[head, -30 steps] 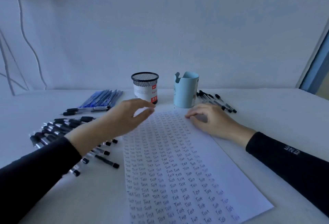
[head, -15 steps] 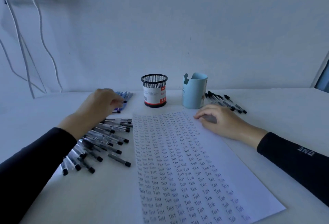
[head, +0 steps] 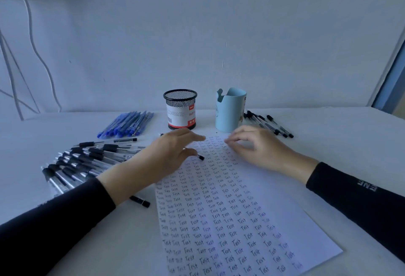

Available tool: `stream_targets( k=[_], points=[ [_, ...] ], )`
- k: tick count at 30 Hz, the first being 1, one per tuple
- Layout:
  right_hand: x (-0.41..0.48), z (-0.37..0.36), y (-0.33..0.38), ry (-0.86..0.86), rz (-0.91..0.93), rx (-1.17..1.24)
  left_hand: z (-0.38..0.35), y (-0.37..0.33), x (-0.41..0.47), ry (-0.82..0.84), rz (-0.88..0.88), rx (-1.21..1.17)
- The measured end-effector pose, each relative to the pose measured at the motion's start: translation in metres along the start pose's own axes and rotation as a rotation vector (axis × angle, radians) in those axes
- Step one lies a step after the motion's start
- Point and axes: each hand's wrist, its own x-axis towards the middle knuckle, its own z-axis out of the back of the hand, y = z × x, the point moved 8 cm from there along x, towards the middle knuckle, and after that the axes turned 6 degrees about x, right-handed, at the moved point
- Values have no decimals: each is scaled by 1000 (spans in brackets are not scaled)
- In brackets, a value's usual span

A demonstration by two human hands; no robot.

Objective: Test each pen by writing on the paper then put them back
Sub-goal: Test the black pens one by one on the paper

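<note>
The left hand (head: 173, 155) pinches a pen (head: 200, 157) over the top of the paper (head: 241, 210). The right hand (head: 258, 146) rests loose and holds nothing. Best to pass the pen over slowly, then write in a bare spot.

It was a plain study or office desk: a white table (head: 328, 144) against a bare wall (head: 197, 34), pens (head: 87, 161) heaped near a mesh pen pot (head: 180, 109).

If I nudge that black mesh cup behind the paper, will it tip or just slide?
Probably slides: no pens stick out of the cup, so it's likely light. It stands a bit taller than wide, so a push near the rim might tip it. Being round, it could then roll toward the blue pens.
</note>
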Motion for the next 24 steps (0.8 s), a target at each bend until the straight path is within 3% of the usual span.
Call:
stream_targets(
  k=[7,11,15,18,21,24],
  points=[
    [3,-46,46,146,16,-173,8,20,2,-90,27,15],
    [8,-40,39,46,16,-44,2,17,0,-64,23,21],
    [7,-14,15,-33,-148,144,3,12,-2,-28,34,33],
    [6,11,-9,-172,-359,487,4,7,-6,71,58,56],
    [4,25,-26,-287,-525,979,-7,-9,-14,320,51,68],
    [1,29,-33,-310,-568,1273,-28,-26,-30,573,79,112]
  ],
)
